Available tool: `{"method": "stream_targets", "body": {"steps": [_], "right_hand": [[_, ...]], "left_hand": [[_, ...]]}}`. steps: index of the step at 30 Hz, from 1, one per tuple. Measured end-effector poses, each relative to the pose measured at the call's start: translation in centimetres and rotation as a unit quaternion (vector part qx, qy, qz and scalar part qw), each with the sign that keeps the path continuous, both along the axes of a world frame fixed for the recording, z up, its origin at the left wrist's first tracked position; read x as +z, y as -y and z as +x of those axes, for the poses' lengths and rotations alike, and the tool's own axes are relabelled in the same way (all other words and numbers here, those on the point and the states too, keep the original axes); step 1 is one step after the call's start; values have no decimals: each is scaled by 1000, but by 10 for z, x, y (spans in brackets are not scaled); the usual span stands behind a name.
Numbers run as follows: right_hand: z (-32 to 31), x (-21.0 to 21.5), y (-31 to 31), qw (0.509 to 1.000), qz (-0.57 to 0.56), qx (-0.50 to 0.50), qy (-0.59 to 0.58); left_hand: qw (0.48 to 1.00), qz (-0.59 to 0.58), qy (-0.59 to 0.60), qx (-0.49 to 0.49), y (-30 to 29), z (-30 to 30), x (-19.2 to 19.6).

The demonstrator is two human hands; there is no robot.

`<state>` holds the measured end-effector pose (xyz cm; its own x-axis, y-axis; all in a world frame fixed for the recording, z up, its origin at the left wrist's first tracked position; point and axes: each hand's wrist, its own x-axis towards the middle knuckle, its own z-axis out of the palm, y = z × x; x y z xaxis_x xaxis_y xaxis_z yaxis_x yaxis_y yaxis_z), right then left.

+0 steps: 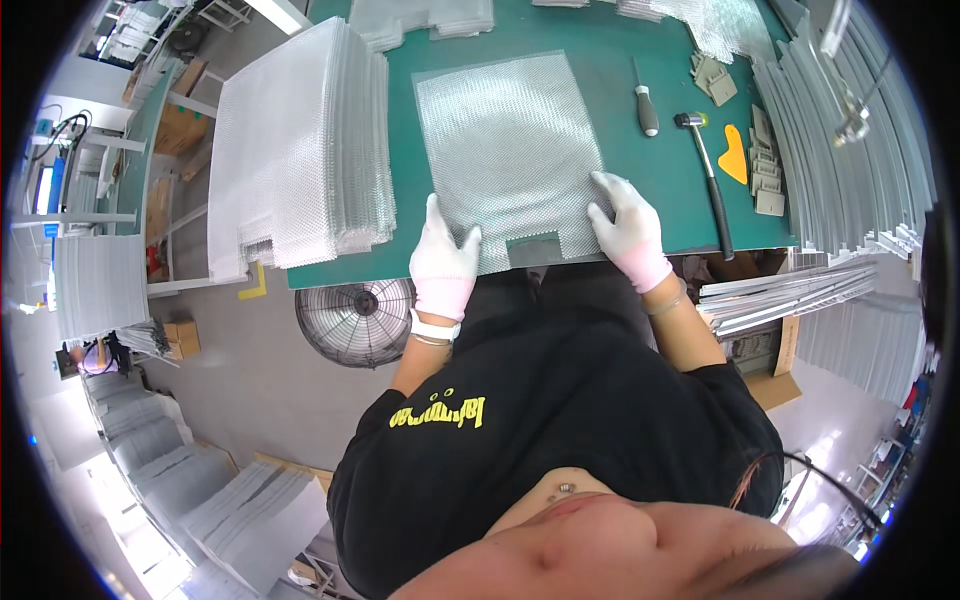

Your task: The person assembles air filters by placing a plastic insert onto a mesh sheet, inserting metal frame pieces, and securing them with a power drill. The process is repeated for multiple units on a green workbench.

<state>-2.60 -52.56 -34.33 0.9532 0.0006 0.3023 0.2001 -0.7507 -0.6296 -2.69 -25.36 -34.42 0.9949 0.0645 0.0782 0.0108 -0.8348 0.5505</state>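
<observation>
The clear mesh-textured sheet [510,140] lies in front of you on the green bench [620,60], its notched side toward you and reaching about to the bench's front edge. Your gloved left hand [443,262] is at its near left corner, and your gloved right hand [632,232] at its right side. On each hand the thumb and forefinger stand apart; whether your fingers pinch the sheet cannot be told from above.

To handle it well, support both sides evenly, so that the thin-looking material does not bow, and press lightly around the notch, where the narrow tabs probably bend most easily. Mind the rubber mallet [712,180] and the screwdriver [646,110] to your right: a sideways swing could snag them.

As for writing, yellow lettering [437,412] crosses your black top [560,400], upside down in this view. No label shows on the sheet.
</observation>
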Motion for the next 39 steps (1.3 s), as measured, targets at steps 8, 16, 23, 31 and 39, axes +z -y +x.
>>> {"method": "stream_targets", "body": {"steps": [8, 16, 23, 31, 39], "right_hand": [[-1, -2, 1, 999, -46, 6, 2], [-3, 4, -3, 996, -82, -5, -19], [7, 35, 9, 980, -182, 51, -64], [212, 111, 137, 950, -141, -231, 154], [263, 129, 118, 911, -290, -283, -73]], "left_hand": [[1000, -23, -5, 6, 0, -1, 2], [1000, 6, 6, -6, -4, 0, -4], [997, 73, -10, 1, 0, 3, 16], [968, 182, 56, -164, -13, 22, 3], [974, 162, 60, -149, -7, 20, 0]]}}
